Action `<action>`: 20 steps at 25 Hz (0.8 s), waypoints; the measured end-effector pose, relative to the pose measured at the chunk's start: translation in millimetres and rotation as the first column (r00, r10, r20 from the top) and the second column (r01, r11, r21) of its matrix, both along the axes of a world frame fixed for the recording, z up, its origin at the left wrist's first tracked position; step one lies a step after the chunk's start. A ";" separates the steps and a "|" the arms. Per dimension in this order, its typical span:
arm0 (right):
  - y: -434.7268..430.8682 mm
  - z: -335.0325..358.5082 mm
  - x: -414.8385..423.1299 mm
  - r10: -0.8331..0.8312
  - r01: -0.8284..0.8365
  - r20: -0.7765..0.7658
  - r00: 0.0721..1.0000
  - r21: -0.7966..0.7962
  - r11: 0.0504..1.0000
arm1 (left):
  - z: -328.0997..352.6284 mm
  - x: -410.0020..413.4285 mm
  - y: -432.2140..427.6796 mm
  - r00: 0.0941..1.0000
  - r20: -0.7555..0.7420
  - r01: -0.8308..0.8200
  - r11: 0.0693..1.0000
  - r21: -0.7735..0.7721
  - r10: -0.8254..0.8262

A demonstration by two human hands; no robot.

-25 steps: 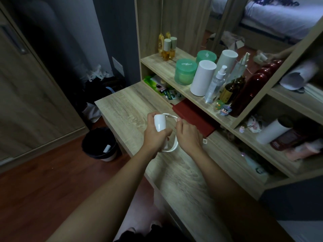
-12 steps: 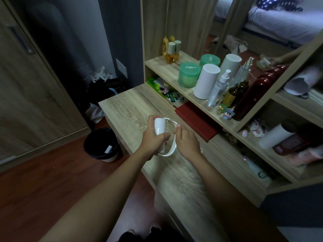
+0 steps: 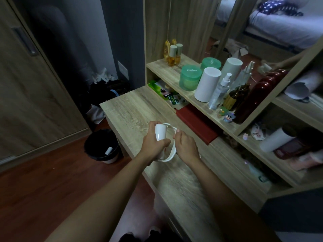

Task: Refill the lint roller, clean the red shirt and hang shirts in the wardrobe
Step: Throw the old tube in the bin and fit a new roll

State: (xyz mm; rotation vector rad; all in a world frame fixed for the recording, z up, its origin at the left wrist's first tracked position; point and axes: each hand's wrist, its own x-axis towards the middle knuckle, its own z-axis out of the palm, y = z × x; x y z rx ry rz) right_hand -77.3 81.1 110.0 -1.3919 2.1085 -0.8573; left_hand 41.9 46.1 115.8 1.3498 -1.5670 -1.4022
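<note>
Over the wooden desk [image 3: 132, 110] I hold a white lint roller. My left hand [image 3: 153, 142] is closed around the white refill roll [image 3: 160, 133], which stands upright. My right hand [image 3: 186, 147] grips the roller's white curved frame [image 3: 172, 153], which loops from the top of the roll down under my hands. A folded red item [image 3: 197, 123] lies at the back of the desk under the shelf; whether it is the shirt I cannot tell. No wardrobe interior or hangers show.
A shelf [image 3: 167, 74] holds green jars [image 3: 190, 77], a white cylinder [image 3: 207, 84], a spray bottle [image 3: 220, 91] and dark red bottles [image 3: 258, 95]. A black bin [image 3: 102, 145] with a white roll inside stands on the floor left of the desk. A wooden door [image 3: 26, 81] is far left.
My hands stay together on the lint roller with little change in grip. The view has shifted slightly, so the hands sit a bit lower and nearer the desk.
</note>
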 end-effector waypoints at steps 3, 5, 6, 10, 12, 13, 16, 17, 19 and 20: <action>2.4 1.2 -0.5 -0.007 0.007 0.017 1.000 0.000 1.000 | 1.2 0.2 0.8 1.000 0.013 0.019 1.000 -0.020 -0.019; 3.6 1.1 0.3 -0.004 0.004 0.012 1.000 -0.001 1.000 | 1.1 0.4 1.3 0.999 0.034 0.034 0.999 -0.025 -0.033; 3.6 0.3 0.7 -0.002 0.002 0.007 1.000 -0.002 1.000 | 1.0 0.1 2.4 0.998 0.048 0.047 0.998 -0.033 -0.045; 0.9 0.5 -1.4 0.008 -0.009 -0.027 1.000 -0.012 1.000 | 0.2 -1.9 5.2 0.995 0.083 0.063 0.994 -0.090 -0.056; -0.9 4.3 -4.9 -0.001 -0.001 -0.034 0.999 -0.031 1.000 | 2.7 -4.3 1.0 0.994 0.079 0.081 0.990 -0.119 -0.072; -1.7 6.8 -6.7 -0.005 0.005 -0.018 1.000 -0.039 0.999 | 5.1 -6.0 -0.9 0.994 0.073 0.091 0.987 -0.130 -0.082; -3.8 7.6 -14.0 0.013 -0.008 0.072 0.997 -0.080 0.997 | 12.1 -10.9 -5.4 0.994 0.068 0.092 0.989 -0.115 -0.085; -2.9 6.6 -17.7 0.026 -0.017 0.108 0.994 -0.076 0.997 | 13.4 -11.8 -6.7 0.993 0.085 0.093 0.989 -0.117 -0.083; 0.3 3.5 -23.8 0.077 -0.073 0.148 0.986 -0.032 0.997 | 13.3 -11.4 -9.8 0.977 0.201 0.112 0.976 -0.186 -0.074; 2.7 1.6 -24.9 0.108 -0.107 0.172 0.979 -0.013 0.994 | 12.6 -10.6 -11.5 0.962 0.262 0.134 0.964 -0.231 -0.071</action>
